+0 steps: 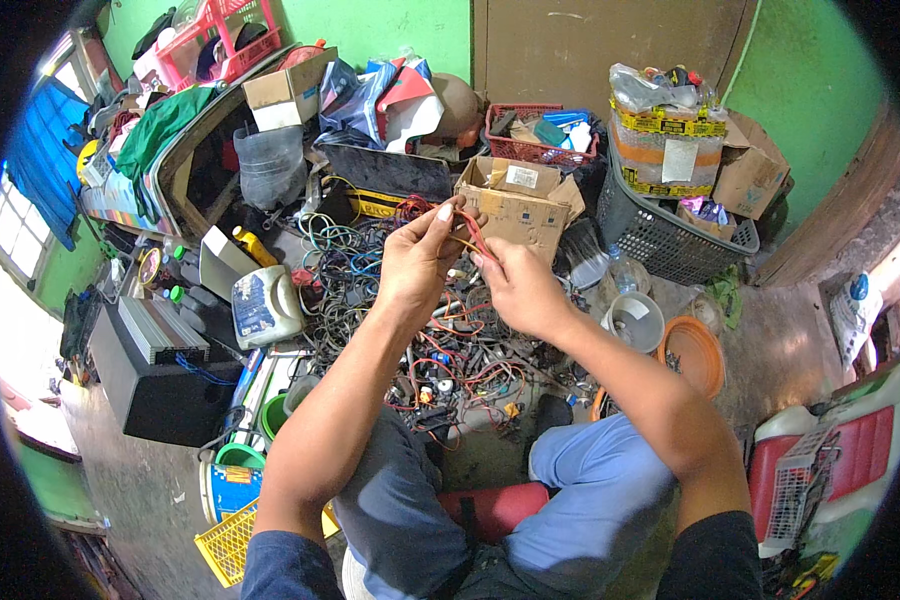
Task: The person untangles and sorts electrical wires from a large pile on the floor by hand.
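Raised over a heap of tangled cables, both of my hands are on a bundle of red and yellow wires. My left hand pinches its upper end between thumb and fingers. Lower down and to the right, my right hand grips the same bundle, thumb along the wires. A short stretch of wire spans the gap between the hands. Below them lies the floor heap of cables and small electrical parts, with blue and green wires on its left side. My forearms cover part of the heap.
Left of the heap stand a white plastic jug and a black speaker box. Behind it is an open cardboard box. On the right are a grey bucket, an orange basin and a large grey basket.
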A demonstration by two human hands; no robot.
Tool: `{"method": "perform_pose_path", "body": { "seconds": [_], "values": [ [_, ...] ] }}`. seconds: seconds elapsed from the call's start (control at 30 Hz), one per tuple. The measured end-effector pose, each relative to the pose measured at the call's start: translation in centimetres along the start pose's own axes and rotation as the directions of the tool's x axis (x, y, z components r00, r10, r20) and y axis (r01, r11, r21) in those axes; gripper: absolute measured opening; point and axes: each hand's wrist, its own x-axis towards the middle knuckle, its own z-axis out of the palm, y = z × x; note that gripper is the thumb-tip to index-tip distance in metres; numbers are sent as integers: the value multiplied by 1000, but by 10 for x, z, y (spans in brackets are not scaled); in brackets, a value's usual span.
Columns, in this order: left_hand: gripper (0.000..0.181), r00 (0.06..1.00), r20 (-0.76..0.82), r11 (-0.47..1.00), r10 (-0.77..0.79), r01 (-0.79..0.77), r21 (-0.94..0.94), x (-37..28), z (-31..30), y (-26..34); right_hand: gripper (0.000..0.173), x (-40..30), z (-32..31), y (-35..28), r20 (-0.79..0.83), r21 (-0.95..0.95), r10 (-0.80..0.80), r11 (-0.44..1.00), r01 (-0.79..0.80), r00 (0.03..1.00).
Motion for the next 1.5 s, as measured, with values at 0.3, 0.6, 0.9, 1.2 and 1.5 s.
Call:
{"method": "perform_pose_path", "body": {
  "seconds": [0.3, 0.6, 0.9, 1.2, 1.5],
  "values": [
    [54, 978, 208, 999, 2, 5, -32, 6, -8, -2, 24, 6, -18, 9, 306, 505, 98, 826, -249, 947],
    [43, 994, 99, 997, 48, -54, 54, 3, 1, 0, 29, 9, -12, 20, 330, 474, 72, 850, -231, 941],
    [43, 997, 47, 997, 64, -66, 41, 2, 3, 0, 41, 9, 0, 14, 188, 380, -53, 925, -23, 981],
    [46, 992, 79, 854, 99, -125, 504, -1, 1, 3, 43, 6, -18, 33, 231, 405, 44, 904, -137, 972],
    [33, 895, 372, 615, -247, -152, 773, -5, -7, -26, 31, 17, -24, 37, 132, 921, 247, 329, -211, 960]
  ]
}}
